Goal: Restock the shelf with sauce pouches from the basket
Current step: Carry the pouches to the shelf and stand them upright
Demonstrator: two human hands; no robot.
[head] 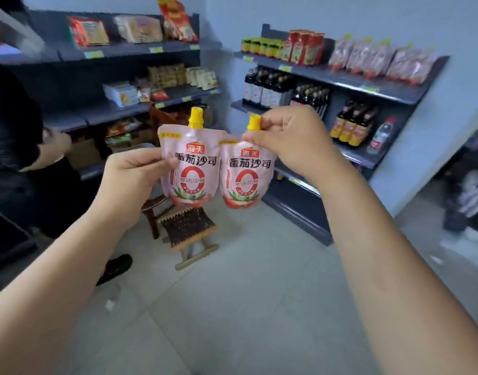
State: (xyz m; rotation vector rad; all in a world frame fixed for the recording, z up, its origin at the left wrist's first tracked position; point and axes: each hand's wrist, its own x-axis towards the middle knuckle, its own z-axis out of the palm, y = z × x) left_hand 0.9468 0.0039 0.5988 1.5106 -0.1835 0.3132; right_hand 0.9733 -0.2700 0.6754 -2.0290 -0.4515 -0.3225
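I hold two pink sauce pouches with yellow caps upright and side by side in front of me. My left hand (129, 177) grips the left pouch (190, 163) by its left edge. My right hand (289, 139) pinches the right pouch (246, 177) at its neck, just under the cap. Beyond them to the right stands the grey shelf (340, 77); its top level carries several similar pink pouches (381, 59) and red pouches (304, 47). No basket is in view.
Dark sauce bottles (267, 89) fill the shelf's middle level. A second grey shelf (140, 50) with snack packs stands at the left. A small folding stool (187, 234) sits on the tiled floor below the pouches. A person in dark clothes (18, 147) stands at the far left.
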